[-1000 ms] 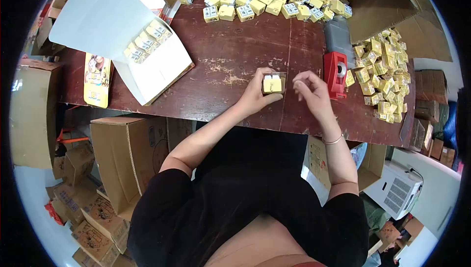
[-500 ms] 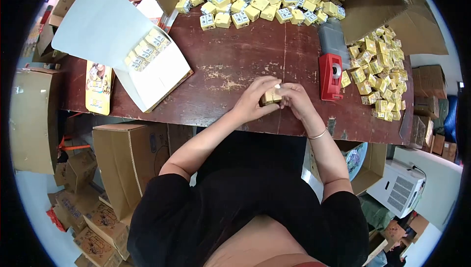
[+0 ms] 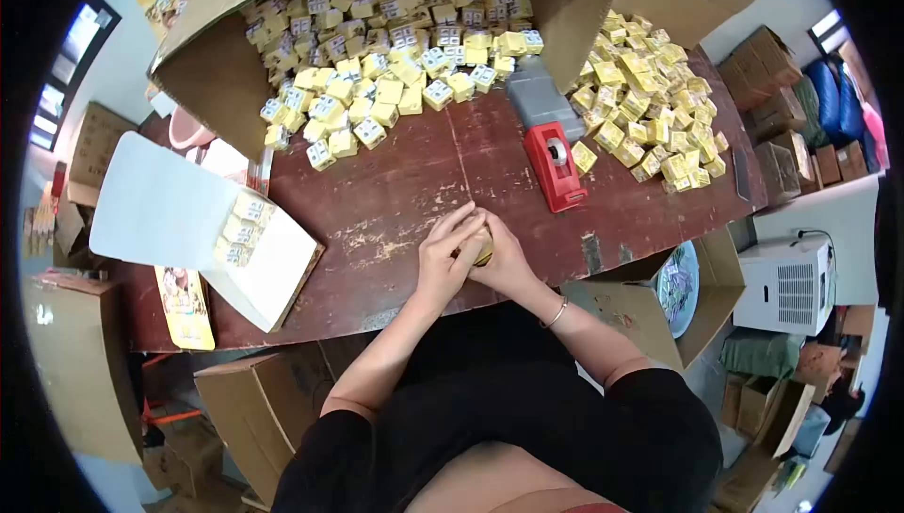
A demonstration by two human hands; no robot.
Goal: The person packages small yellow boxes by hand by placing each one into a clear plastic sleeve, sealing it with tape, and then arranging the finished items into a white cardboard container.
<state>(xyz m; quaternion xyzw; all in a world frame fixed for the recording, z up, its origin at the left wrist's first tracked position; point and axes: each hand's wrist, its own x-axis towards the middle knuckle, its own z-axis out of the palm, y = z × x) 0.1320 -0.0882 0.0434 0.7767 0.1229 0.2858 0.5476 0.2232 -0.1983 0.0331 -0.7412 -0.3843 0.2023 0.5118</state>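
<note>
My left hand (image 3: 444,254) and my right hand (image 3: 502,259) are closed together around a small yellow box (image 3: 480,251) above the table's front edge. Fingers cover most of the box; only part of its yellow side shows. To the right of my hands stands a red tape dispenser (image 3: 554,169) with a roll of tape. At the left lies an open white carton (image 3: 278,273), its lid raised, with a few small boxes (image 3: 243,228) in rows against its far side.
A large cardboard box (image 3: 202,70) on its side spills many small yellow-and-white boxes (image 3: 386,89) onto the table (image 3: 377,202). Another heap of yellow boxes (image 3: 650,117) lies right, beside a grey plastic case (image 3: 541,98). A yellow printed package (image 3: 184,310) sits at the left edge.
The view has tilted up and turned, so more of the large cardboard box shows. My hands have closed more tightly together around the small yellow box, hiding more of it.
</note>
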